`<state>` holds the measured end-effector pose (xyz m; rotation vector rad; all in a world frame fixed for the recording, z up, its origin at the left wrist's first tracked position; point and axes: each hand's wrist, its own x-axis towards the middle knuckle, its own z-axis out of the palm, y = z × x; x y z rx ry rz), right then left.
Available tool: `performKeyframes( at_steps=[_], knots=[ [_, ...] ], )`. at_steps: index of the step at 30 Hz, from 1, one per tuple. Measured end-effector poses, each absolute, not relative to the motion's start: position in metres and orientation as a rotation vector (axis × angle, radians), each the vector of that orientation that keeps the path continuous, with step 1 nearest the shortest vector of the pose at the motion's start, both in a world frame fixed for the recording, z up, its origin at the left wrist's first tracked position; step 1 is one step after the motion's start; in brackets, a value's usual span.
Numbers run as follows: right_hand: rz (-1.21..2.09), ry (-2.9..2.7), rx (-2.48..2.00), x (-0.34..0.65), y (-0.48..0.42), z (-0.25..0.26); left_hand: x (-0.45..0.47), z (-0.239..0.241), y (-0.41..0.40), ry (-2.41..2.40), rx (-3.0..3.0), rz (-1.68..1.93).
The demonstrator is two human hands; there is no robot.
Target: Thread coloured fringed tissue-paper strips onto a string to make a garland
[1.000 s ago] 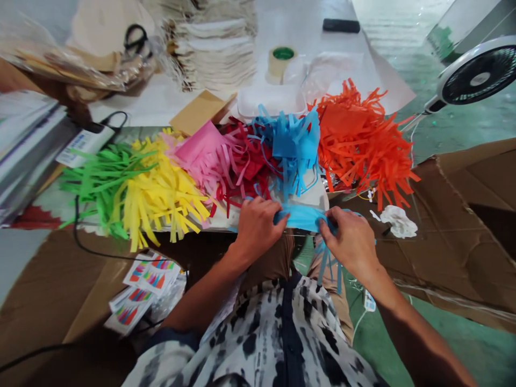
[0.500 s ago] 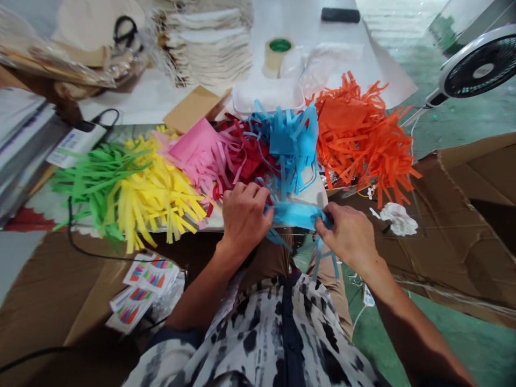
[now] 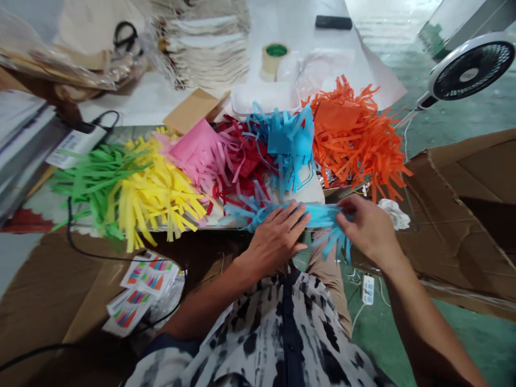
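Observation:
A light blue tissue-paper tassel [image 3: 322, 215] lies stretched along the table's front edge, its cut strips hanging past both ends. My left hand [image 3: 278, 234] rests flat across it with the fingers extended. At the tassel's right side, my right hand [image 3: 368, 226] pinches the paper between thumb and fingers. Just behind is a pile of blue fringed paper [image 3: 288, 137]. To its left lie dark red fringe [image 3: 248, 156], pink fringe [image 3: 197, 145], yellow fringe [image 3: 157, 193] and green fringe [image 3: 97, 172]. Orange fringe [image 3: 355, 137] spreads to the right.
Behind the piles are a white tray [image 3: 264, 99], a tape roll [image 3: 274, 59], stacked cloth [image 3: 209, 48] and a brown card [image 3: 191, 110]. A fan [image 3: 470, 70] stands at right, above a cardboard box [image 3: 471, 215]. Printed cards [image 3: 141, 290] lie low at left.
My left hand has gone from gripping the blue paper's left end to lying flat over it, farther right. My right hand has shifted slightly right, and the strips now spread along the edge.

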<state>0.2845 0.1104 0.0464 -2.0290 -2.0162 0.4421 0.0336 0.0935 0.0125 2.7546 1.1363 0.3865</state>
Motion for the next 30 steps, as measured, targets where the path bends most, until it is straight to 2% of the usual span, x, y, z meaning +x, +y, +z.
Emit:
performKeyframes(
  at_steps=[2,6,10,16,21,24,26,28,30],
  knots=[
    [0.436,-1.875,-1.968,0.3,0.102,0.054,0.031,0.014,0.093,1.126,2.751,0.367],
    [0.112,-1.956,-1.664,0.288,0.077,0.063,0.032,0.018,0.091,1.128,2.739,0.361],
    [0.076,-2.334,-1.467,0.251,0.06,0.04,0.034,0.016,0.09,1.113,2.729,0.36],
    [-0.163,-2.421,-1.434,0.25,0.058,0.006,-0.011,0.022,0.094,1.09,2.708,0.382],
    [-0.281,-2.358,-1.423,0.254,0.056,0.005,-0.069,0.049,0.1,1.466,2.574,0.547],
    [-0.301,-2.324,-1.434,0.253,0.056,0.005,-0.06,0.059,0.097,1.713,2.489,0.77],
    [-0.274,-2.34,-1.447,0.254,0.056,0.004,-0.035,0.055,0.093,1.498,2.575,0.755],
    [-0.236,-2.356,-1.443,0.258,0.056,0.004,-0.007,0.042,0.09,1.141,2.684,0.594],
    [-0.182,-2.363,-1.43,0.263,0.057,0.005,0.013,0.027,0.09,1.07,2.713,0.553]
  ],
)
